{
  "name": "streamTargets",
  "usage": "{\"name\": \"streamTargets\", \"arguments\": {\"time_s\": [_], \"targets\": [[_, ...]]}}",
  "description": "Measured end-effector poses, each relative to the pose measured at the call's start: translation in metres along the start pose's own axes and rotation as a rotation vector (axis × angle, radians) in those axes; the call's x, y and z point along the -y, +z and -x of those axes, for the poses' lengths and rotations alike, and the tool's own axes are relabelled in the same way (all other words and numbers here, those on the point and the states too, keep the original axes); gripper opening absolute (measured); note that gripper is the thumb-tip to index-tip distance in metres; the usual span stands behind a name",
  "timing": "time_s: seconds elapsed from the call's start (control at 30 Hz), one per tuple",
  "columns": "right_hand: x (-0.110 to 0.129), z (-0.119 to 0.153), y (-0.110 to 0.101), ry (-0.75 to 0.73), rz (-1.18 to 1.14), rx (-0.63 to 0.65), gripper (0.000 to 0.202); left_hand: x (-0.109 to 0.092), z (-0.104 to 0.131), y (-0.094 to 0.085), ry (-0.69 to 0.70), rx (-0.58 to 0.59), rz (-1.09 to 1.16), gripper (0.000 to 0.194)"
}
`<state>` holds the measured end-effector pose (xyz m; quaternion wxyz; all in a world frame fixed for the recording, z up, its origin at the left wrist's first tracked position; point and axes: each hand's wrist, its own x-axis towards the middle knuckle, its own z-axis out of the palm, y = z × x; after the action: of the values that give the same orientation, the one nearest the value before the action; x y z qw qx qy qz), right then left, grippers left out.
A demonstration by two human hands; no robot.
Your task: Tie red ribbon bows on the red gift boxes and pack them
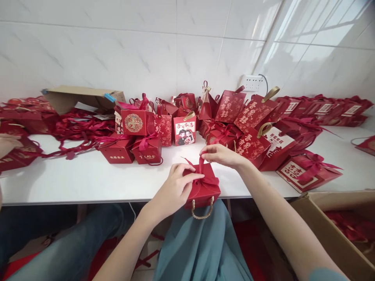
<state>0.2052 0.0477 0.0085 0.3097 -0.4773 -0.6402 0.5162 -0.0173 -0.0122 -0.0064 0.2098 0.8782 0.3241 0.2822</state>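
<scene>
A pale tiled wall (146,58) backs the scene, with a white table (73,183) running along it. A carton (325,230) stands open at lower right, red items inside. The wearer's blue-green clothing (202,246) shows below the table edge; to its left is another person's jeans leg (79,238). At back left, a second carton (82,91) lies with red ribbons (82,127) heaped at its mouth and spilling onto the table.

Red boxes crowd the back: a row (322,107) at far right, and nearer on that side, a tilted box (310,171) with a bow.

The held box (205,191) is at the table's front edge, in the middle, between the two hands. The right hand (224,156) is above its far right corner, thumb and fingertips pinching a raised strand of ribbon (201,166). The left hand (177,187) is at the box's left side, one finger stretched over the knot, the others bent; I cannot tell whether they pinch it.

Behind stands a couple box (185,130) with two cartoon figures. A co-worker's hand (8,144) is at the left edge, its fingers blurred. A socket strip (252,82) sits against the wall. The held box's rope handle (202,217) hangs towards the wearer.
</scene>
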Motion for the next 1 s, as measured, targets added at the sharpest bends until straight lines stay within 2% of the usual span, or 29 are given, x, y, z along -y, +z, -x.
{"name": "streamTargets", "arguments": {"time_s": [0.07, 0.13, 0.23, 0.3, 0.37, 0.43, 0.53, 0.67, 0.83, 0.9, 0.97, 1.0], "targets": [[-0.005, -0.007, 0.002, 0.053, 0.021, 0.024, 0.029, 0.001, 0.0, 0.0, -0.007, 0.001, -0.01, 0.042], [-0.012, -0.009, 0.004, 0.07, 0.062, -0.01, 0.03, 0.003, 0.0, 0.001, -0.018, -0.008, -0.02, 0.042], [-0.019, 0.002, 0.007, 0.07, 0.128, -0.202, 0.033, 0.005, 0.0, 0.003, -0.032, -0.025, -0.018, 0.041], [-0.02, 0.019, 0.012, 0.055, 0.179, -0.378, 0.036, 0.007, -0.001, 0.004, -0.038, -0.029, -0.005, 0.041], [-0.016, 0.04, 0.02, 0.045, 0.253, -0.468, 0.044, 0.009, -0.001, 0.005, -0.039, -0.035, 0.015, 0.04], [-0.011, 0.06, 0.031, 0.063, 0.305, -0.424, 0.051, 0.011, -0.001, 0.007, -0.036, -0.054, 0.041, 0.039], [-0.003, 0.078, 0.047, 0.083, 0.273, -0.322, 0.052, 0.014, 0.0, 0.01, -0.031, -0.111, 0.081, 0.036], [0.0, 0.08, 0.055, 0.028, 0.18, -0.286, 0.045, 0.017, 0.001, 0.013, -0.015, -0.175, 0.129, 0.031], [-0.004, 0.076, 0.05, -0.017, -0.102, -0.184, 0.043, 0.016, 0.002, 0.015, -0.02, -0.195, 0.193, 0.03], [-0.007, 0.076, 0.049, -0.022, -0.157, -0.17, 0.044, 0.015, 0.004, 0.016, -0.087, -0.309, 0.243, 0.03], [-0.01, 0.075, 0.048, -0.028, -0.18, -0.163, 0.045, 0.013, 0.007, 0.016, -0.243, -0.449, 0.294, 0.026], [-0.011, 0.075, 0.048, -0.03, -0.188, -0.158, 0.045, 0.011, 0.008, 0.016, -0.334, -0.465, 0.322, 0.022]]}}
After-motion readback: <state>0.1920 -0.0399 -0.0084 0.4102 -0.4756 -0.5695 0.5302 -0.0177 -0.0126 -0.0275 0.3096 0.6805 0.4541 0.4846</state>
